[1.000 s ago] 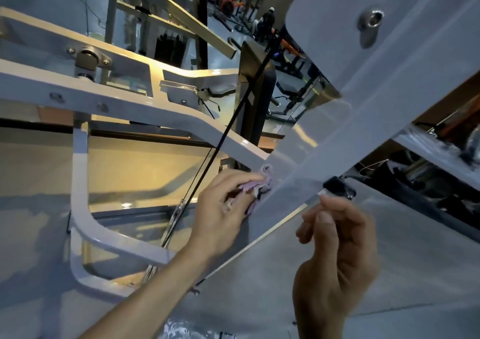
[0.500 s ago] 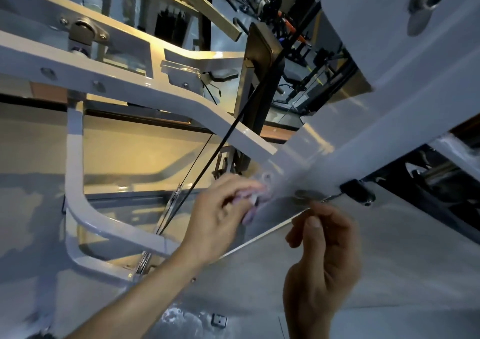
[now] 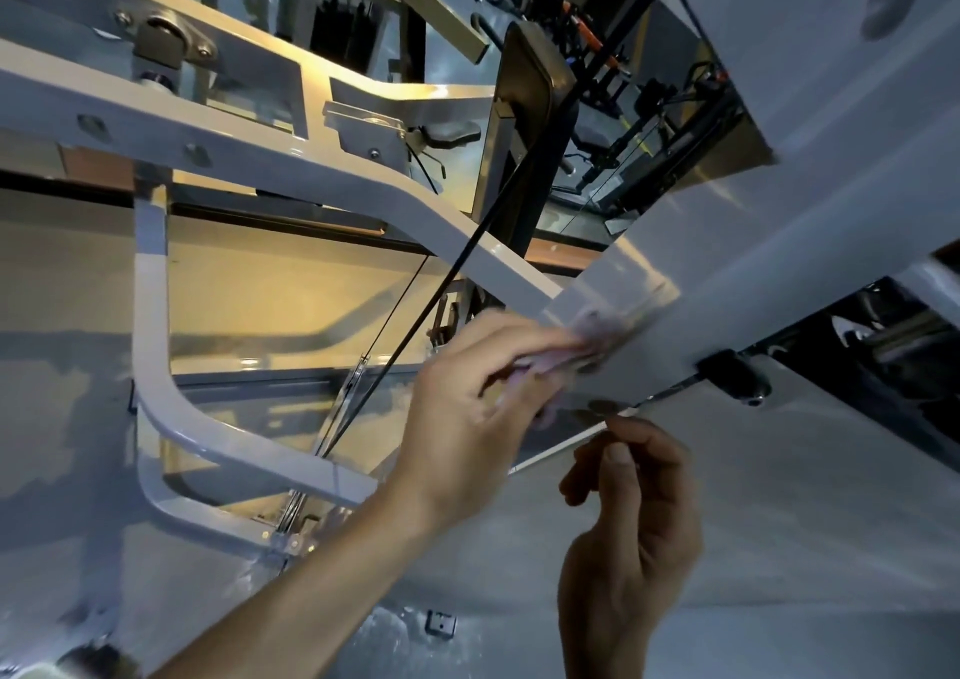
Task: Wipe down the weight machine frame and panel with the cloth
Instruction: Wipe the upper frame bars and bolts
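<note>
A small pink cloth (image 3: 587,345) is gripped in my left hand (image 3: 467,408) and pressed against the lower part of the machine's glossy white panel (image 3: 727,273). The cloth sits where the white frame tube (image 3: 447,221) meets the panel. My right hand (image 3: 628,512) hovers just below the panel's bottom edge, fingers loosely curled and holding nothing. Most of the cloth is hidden under my fingers.
A black cable (image 3: 467,262) runs diagonally across the frame just left of my left hand. A black clip (image 3: 735,374) sits on the panel's lower edge to the right. A curved white tube (image 3: 171,418) stands at left. Other gym machines fill the background.
My left hand has slid the cloth up and to the right along the panel. My right hand stays just below the panel edge. The view has shifted a little.
</note>
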Available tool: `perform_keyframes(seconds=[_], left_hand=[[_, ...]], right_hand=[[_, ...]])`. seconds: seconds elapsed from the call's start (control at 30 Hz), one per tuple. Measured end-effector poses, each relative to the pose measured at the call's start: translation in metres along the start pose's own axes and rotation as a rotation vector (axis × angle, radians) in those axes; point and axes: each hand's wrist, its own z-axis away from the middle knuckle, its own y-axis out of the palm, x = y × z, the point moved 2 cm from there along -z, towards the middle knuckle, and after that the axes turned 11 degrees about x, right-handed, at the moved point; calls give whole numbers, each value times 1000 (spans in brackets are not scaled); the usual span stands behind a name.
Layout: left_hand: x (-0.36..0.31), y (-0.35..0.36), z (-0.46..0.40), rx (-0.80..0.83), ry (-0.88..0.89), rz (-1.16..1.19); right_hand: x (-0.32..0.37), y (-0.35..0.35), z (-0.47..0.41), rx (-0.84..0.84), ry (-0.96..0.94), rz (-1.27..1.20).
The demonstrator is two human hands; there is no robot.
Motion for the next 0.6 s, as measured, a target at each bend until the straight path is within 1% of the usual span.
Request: perform_keyframes(seconds=[0.07, 0.13, 0.2, 0.3, 0.37, 0.47, 0.6], left_hand=[[-27, 5, -21, 16, 93, 50], [-28, 6, -22, 7, 113, 35], [2, 3, -1, 3, 54, -14], [56, -9, 45, -18, -164, -9], [73, -12, 68, -25, -255, 13], [71, -9, 67, -22, -247, -6], [85, -10, 2, 52, -187, -52]], right_hand=[[1, -1, 0, 11, 1, 13], [2, -3, -2, 6, -2, 15], [1, -4, -3, 1, -10, 16], [-5, -4, -2, 14, 12, 42], [-10, -4, 2, 30, 38, 58], [-13, -1, 5, 58, 61, 79], [-17, 1, 4, 77, 74, 100]])
